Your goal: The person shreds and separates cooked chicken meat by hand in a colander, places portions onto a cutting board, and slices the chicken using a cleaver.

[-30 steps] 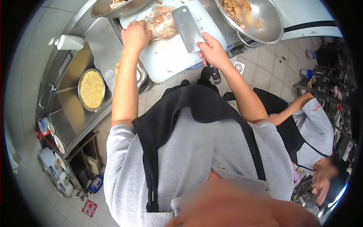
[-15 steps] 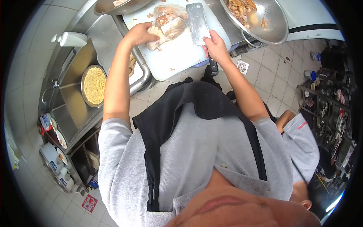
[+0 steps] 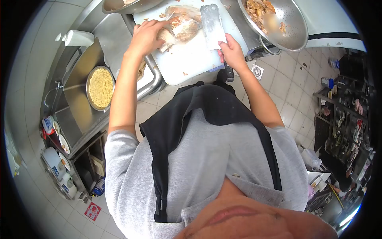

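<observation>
Head view showed reddish-brown meat in a clear plastic bag [image 3: 185, 27] lying on a white rectangular plastic cutting board [image 3: 183, 67]. At its left end, the left hand [image 3: 146, 38] grasped a pale, uneven meat chunk [image 3: 167, 42], probably to steady it. The right hand [image 3: 234, 52] gripped a broad steel cleaver [image 3: 213, 28] where blade met black handle, presumably for control. Rightward stood a perforated silver metal colander [image 3: 293, 36], likely kept within reach.
</observation>
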Tool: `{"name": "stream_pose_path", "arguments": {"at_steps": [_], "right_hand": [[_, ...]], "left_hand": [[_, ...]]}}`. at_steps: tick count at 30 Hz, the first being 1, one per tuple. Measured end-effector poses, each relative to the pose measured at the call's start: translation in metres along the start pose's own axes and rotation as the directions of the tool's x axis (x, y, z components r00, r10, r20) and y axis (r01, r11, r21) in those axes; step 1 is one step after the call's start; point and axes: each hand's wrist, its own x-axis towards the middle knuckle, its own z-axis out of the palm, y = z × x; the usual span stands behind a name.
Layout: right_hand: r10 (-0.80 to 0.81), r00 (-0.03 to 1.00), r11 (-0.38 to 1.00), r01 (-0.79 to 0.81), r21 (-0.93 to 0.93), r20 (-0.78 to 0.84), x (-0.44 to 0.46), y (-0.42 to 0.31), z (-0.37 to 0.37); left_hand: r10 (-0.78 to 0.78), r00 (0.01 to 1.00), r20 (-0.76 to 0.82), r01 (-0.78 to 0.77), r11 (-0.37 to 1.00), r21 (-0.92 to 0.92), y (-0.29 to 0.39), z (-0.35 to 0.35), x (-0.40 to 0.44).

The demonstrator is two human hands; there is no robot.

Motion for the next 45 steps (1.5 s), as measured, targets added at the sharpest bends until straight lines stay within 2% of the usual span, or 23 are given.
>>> {"name": "stream_pose_path", "arguments": {"at_steps": [1,3,5,7,14,16,20,21,22,23,25,27,29,30,31,33,34,37,39,41,42,44,45], "right_hand": [[-0.002,1.0,1.0,0.002,-0.001,0.001,0.001,0.001,0.0],[0.031,0.999,1.0,-0.031,0.005,0.031,0.001,0.002,-0.004],[0.034,0.999,0.999,-0.034,-0.006,0.039,0.001,0.002,-0.005],[0.038,0.998,0.999,-0.037,-0.011,0.049,0.003,0.002,-0.005],[0.049,0.997,0.999,-0.049,-0.008,0.06,0.003,0.001,-0.008],[0.059,0.996,0.998,-0.058,-0.016,0.063,0.003,0.0,-0.008],[0.053,0.995,0.999,-0.053,0.002,0.084,0.004,0.002,-0.009],[0.063,0.994,0.998,-0.062,-0.021,0.087,0.005,0.003,-0.01],[0.061,0.994,0.998,-0.059,-0.024,0.089,0.005,0.002,-0.011],[0.059,0.995,0.998,-0.059,-0.004,0.08,0.005,0.002,-0.01],[0.053,0.995,0.998,-0.055,0.015,0.084,0.005,0.001,-0.007],[0.066,0.996,0.998,-0.067,0.017,0.054,0.004,0.0,-0.007],[0.062,0.995,0.998,-0.062,-0.004,0.074,0.004,-0.001,-0.008],[0.061,0.995,0.998,-0.06,-0.019,0.082,0.004,-0.001,-0.009],[0.062,0.994,0.998,-0.06,-0.024,0.093,0.004,-0.002,-0.008],[0.066,0.995,0.997,-0.064,-0.037,0.068,0.003,-0.003,-0.007],[0.068,0.995,0.997,-0.065,-0.042,0.078,0.004,-0.003,-0.007],[0.066,0.995,0.998,-0.064,-0.025,0.075,0.004,-0.001,-0.007],[0.05,0.996,0.999,-0.049,-0.017,0.074,0.004,-0.001,-0.008],[0.038,0.996,0.999,-0.039,0.007,0.083,0.005,0.002,-0.008],[0.024,0.996,0.999,-0.027,0.033,0.089,0.005,0.002,-0.008],[0.014,0.996,0.999,-0.017,0.041,0.086,0.005,0.002,-0.007],[0.004,0.997,0.999,-0.008,0.049,0.081,0.004,-0.001,-0.006]], "left_hand": [[0.0,1.0,-0.002,0.0,1.0,0.001,-0.001,-0.003,0.007],[-0.042,0.957,0.288,-0.016,0.98,0.196,-0.001,-0.006,0.022],[-0.036,0.941,0.336,-0.031,0.98,0.194,0.002,-0.009,0.035],[-0.082,0.86,0.504,-0.043,0.972,0.232,0.008,-0.016,0.046],[-0.154,0.817,0.556,0.034,0.975,0.219,0.019,-0.026,0.043],[-0.083,0.825,0.559,0.071,0.997,0.043,0.017,-0.023,0.032],[-0.062,0.885,0.462,0.089,0.995,-0.038,-0.007,-0.031,0.017],[-0.088,0.947,0.31,0.19,0.929,-0.317,-0.024,-0.026,0.008],[-0.159,0.974,0.161,0.224,0.782,-0.582,-0.029,-0.024,0.002],[-0.163,0.974,0.157,0.224,0.781,-0.583,-0.031,-0.02,-0.004],[-0.348,0.937,0.035,0.186,0.411,-0.893,-0.029,-0.021,-0.02],[-0.452,0.89,0.062,0.192,0.247,-0.95,-0.027,-0.005,-0.033],[-0.472,0.875,0.109,0.128,0.009,-0.992,-0.017,0.01,-0.045],[-0.489,0.868,0.091,0.042,-0.11,-0.993,-0.006,0.012,-0.05],[-0.499,0.862,0.089,0.037,-0.113,-0.993,-0.001,0.018,-0.055],[-0.542,0.839,0.05,-0.152,-0.321,-0.935,0.006,0.032,-0.066],[-0.564,0.826,0.004,-0.22,-0.329,-0.918,0.02,0.025,-0.067],[-0.56,0.828,-0.029,-0.208,-0.259,-0.943,0.034,0.023,-0.079],[-0.563,0.825,-0.052,-0.243,-0.269,-0.932,0.044,0.014,-0.086],[-0.565,0.81,-0.158,-0.221,-0.044,-0.974,0.052,0.003,-0.091],[-0.567,0.809,-0.158,-0.222,-0.045,-0.974,0.054,0.001,-0.092],[-0.551,0.762,-0.34,-0.179,0.325,-0.929,0.058,0.0,-0.092],[-0.552,0.761,-0.34,-0.18,0.324,-0.929,0.06,0.0,-0.091]]}}
